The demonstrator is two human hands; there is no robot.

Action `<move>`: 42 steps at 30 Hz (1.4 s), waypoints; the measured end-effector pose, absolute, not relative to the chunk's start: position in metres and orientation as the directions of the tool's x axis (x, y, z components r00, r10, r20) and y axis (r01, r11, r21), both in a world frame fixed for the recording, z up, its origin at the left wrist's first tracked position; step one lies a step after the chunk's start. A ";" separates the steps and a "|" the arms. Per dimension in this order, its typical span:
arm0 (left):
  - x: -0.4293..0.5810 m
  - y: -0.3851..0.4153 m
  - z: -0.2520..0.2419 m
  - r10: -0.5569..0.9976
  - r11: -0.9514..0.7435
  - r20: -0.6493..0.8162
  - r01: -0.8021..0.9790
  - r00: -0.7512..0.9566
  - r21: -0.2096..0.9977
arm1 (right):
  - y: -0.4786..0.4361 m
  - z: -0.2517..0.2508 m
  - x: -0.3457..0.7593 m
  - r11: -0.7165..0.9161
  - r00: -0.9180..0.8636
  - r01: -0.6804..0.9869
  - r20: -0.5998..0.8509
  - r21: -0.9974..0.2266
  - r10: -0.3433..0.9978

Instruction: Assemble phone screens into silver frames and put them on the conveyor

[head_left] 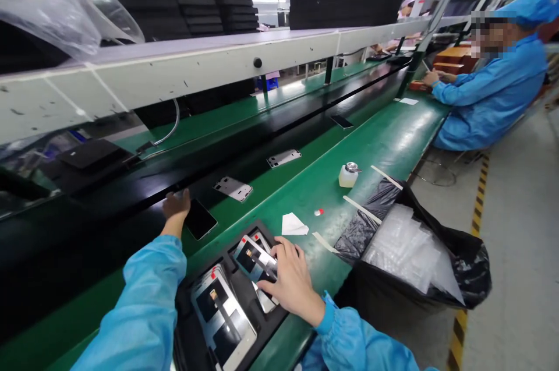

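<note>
My left hand [177, 205] is over the dark conveyor belt, thumb raised and apart from the fingers. Beside it a phone [201, 220] lies with its black screen up; a light touch at its edge cannot be ruled out. My right hand [294, 278] spans a white-framed phone part [253, 260], thumb at one edge and fingers at the other. That part rests on others in the right compartment of a black foam tray [273, 324]. More white-framed phone parts [225, 318], with red tabs and a dark strip, are stacked in the left compartment.
Phone housings [233, 188] [283, 158] and a dark phone [341, 121] lie along the belt. A dispenser bottle [348, 175] and white paper [294, 224] are on the green bench. A black bag [474, 272] of clear plastic hangs at its edge. A co-worker [493, 85] sits beyond; a shelf [209, 71] runs overhead.
</note>
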State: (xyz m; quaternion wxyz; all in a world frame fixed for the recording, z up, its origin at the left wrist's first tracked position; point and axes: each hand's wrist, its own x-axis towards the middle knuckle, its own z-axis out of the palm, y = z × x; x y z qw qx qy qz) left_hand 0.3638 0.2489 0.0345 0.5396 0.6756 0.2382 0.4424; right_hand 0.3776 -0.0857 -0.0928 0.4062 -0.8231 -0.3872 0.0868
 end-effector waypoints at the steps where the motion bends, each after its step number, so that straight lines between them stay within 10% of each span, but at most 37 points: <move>1: 0.376 0.255 0.029 0.795 -0.347 0.357 -0.115 0.491 0.931 | -0.086 -0.096 0.377 -0.350 0.696 0.555 0.190 -0.755 0.693; 14: 0.637 0.223 -0.033 0.439 -0.663 0.105 0.243 0.893 0.708 | -0.072 -0.160 0.388 -0.540 0.734 0.577 0.098 -0.613 0.672; 22: 0.608 0.230 -0.016 0.485 -0.618 0.287 0.092 0.826 0.780 | -0.054 -0.189 0.396 -0.351 0.771 0.604 0.414 -0.716 0.483; 29: 0.472 0.212 0.046 0.715 -0.324 0.331 -0.128 0.616 0.937 | -0.088 -0.121 0.385 0.098 0.886 0.392 0.404 -0.915 0.225; 34: 0.319 0.145 0.074 0.766 0.062 0.155 -0.311 0.623 0.948 | -0.103 -0.085 0.387 0.206 0.926 0.022 0.098 -0.978 0.365; 42: 0.183 0.016 0.039 0.326 0.618 -0.027 -0.191 0.945 0.763 | -0.079 -0.043 0.347 0.281 0.664 -0.026 0.194 -0.959 0.722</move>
